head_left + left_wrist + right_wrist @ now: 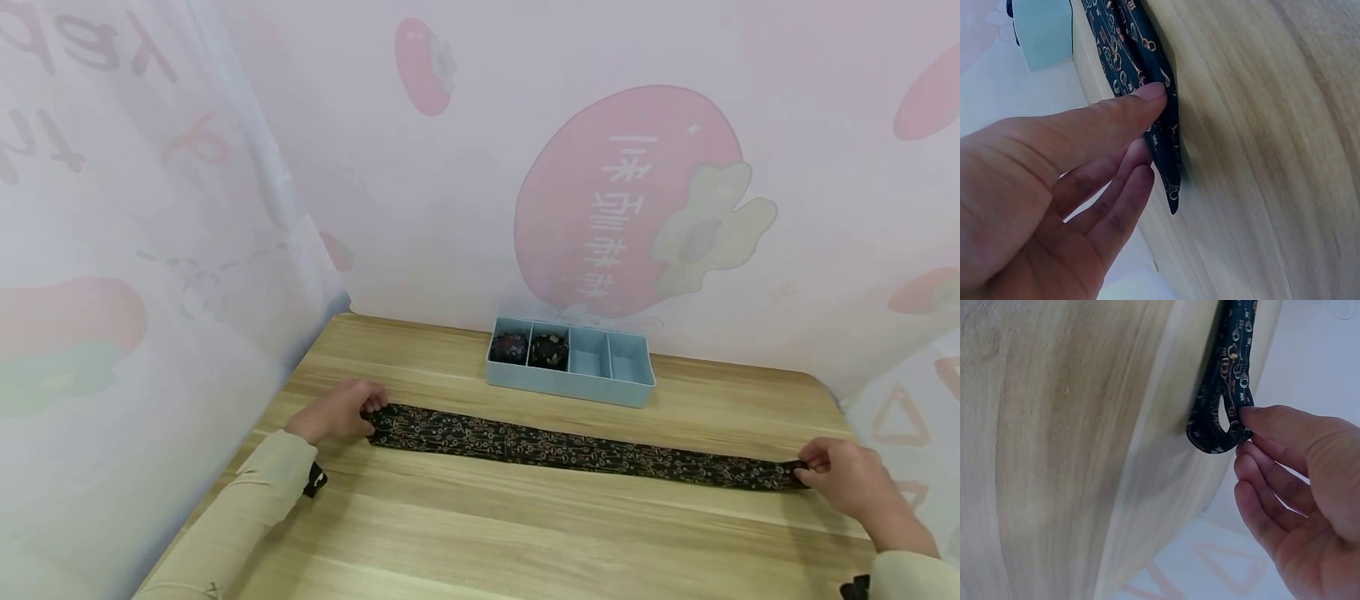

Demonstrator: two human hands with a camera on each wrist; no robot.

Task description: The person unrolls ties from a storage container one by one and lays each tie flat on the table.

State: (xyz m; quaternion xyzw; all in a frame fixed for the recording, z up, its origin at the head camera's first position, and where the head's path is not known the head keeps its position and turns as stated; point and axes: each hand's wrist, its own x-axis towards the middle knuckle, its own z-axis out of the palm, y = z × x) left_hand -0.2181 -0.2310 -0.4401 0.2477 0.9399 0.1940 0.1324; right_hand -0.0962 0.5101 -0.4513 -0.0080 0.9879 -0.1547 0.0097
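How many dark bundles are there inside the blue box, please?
2: one bundle at the left end of the blue box, the second bundle just to its right.

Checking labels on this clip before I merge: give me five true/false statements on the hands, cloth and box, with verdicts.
1. The left hand pinches one end of the patterned dark cloth. True.
2. The right hand lies flat, away from the patterned dark cloth. False: the right hand pinches its other end.
3. The blue box has four compartments. True.
4. Each compartment holds a round dark bundle. False: only the two at the left in the head view hold one.
5. The blue box stands on the wooden table, beyond the patterned dark cloth from the person. True.
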